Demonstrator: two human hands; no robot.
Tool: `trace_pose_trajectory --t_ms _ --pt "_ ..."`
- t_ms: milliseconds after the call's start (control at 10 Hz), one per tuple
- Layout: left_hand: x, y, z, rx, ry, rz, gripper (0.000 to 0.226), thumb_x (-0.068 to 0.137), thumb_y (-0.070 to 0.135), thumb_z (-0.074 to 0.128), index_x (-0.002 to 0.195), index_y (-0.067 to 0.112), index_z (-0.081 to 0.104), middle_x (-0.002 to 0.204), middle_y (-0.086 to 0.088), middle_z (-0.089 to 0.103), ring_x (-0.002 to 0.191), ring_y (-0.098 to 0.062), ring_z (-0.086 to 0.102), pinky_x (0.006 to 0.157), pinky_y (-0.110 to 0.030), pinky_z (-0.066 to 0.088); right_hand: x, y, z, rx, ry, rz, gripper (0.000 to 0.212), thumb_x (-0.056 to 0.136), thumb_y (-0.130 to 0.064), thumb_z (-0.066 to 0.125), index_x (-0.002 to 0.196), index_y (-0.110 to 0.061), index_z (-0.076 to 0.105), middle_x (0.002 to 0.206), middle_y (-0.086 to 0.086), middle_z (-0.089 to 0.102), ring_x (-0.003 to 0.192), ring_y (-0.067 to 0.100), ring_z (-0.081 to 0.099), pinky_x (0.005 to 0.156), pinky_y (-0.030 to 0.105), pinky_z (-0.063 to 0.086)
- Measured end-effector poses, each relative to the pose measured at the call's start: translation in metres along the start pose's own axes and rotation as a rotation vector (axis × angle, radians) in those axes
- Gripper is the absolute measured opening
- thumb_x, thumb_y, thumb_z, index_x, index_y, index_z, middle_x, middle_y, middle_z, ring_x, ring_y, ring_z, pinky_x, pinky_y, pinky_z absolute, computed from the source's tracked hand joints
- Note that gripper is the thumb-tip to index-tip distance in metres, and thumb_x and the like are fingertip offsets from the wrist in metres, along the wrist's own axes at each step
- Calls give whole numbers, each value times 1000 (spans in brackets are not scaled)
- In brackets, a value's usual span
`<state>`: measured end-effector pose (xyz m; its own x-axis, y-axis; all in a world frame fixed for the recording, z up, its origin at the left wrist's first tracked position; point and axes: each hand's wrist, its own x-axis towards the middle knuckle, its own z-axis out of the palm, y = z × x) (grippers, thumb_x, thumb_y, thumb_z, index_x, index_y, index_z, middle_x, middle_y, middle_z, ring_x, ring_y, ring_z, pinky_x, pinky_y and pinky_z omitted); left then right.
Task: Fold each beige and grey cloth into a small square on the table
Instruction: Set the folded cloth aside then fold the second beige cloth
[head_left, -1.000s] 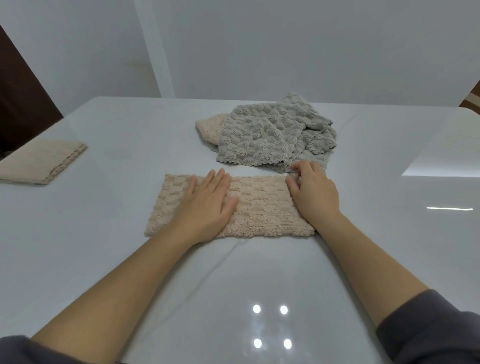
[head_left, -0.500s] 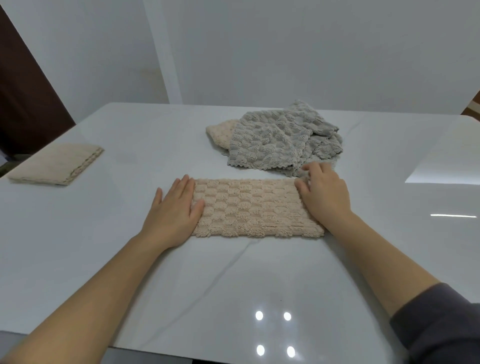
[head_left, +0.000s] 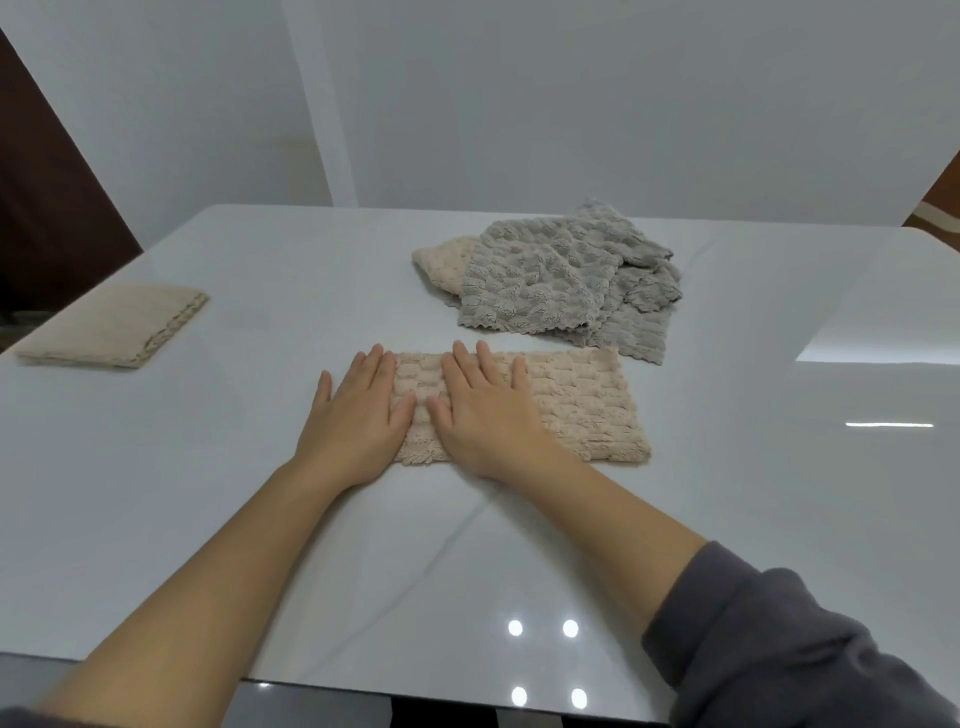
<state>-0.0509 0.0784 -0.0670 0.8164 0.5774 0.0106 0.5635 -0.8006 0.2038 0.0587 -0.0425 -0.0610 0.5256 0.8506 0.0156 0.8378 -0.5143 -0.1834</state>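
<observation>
At frame centre, my left hand (head_left: 358, 415) and right hand (head_left: 483, 415) press flat, fingers straight, on the beige cloth (head_left: 582, 405).
It looks soft, light and floppy (probably slips when tugged); I'd pinch its right-side corners.

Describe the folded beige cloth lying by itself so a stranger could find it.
Start at the white table and follow it to its left edge. A beige cloth lies there alone. Unlike the long beige strip at the centre and the crumpled grey heap behind that, it is folded flat and compact.
</observation>
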Motion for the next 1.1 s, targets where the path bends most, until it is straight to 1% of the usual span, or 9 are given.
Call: trace_pose_trajectory --t_ms 200,400,700,900,1000,1100 --pt "0 0 0 0 -2 -2 65 101 46 17 156 14 3 164 1 -2 150 -12 -5 121 -44 -3 -4 11 -1 8 6 -6 67 101 -52 17 156 -17 5 164 -1 -1 150 20 -8 119 53 -7" --pt "1 -1 0 10 -11 -3 66 100 48 15 156 15 2 164 2 -4 150 -11 -7 121 -44 -4 -11 32 -5 -6 14 7 71 98 -61 15 157 -21 6 164 -4 -1 150 18 -7 119 53 -5" --pt "0 -3 -1 17 -17 1 66 100 48 14 156 15 2 164 2 -4 150 -12 -6 121 -44 -4 -29 82 -16 -44 11 98 74 96 -64 11 156 -22 5 164 -3 -1 150 16 -6 120 49 -7" --pt "0 -1 -2 13 -32 3 66 100 47 16 156 15 3 164 2 -3 150 -13 -5 121 -44 -4 -41 113 -21 -4 12 203 74 96 -63 13 156 -20 4 164 -2 -4 150 19 -9 120 51 -4" --pt "3 2 -7 80 -37 -1 67 98 45 14 156 14 3 164 -1 -7 150 -18 -8 120 -48 -3 -41 114 -20 -3 15 215 74 96 -63 13 156 -20 4 164 -1 -4 150 19 -8 119 53 -4" --pt "6 27 -15 91 110 31 66 99 40 20 155 11 5 163 -6 -10 150 -21 -11 121 -48 -4 -41 114 -19 -8 17 214 74 96 -63 13 156 -20 4 164 -2 -3 150 19 -8 119 54 -3"
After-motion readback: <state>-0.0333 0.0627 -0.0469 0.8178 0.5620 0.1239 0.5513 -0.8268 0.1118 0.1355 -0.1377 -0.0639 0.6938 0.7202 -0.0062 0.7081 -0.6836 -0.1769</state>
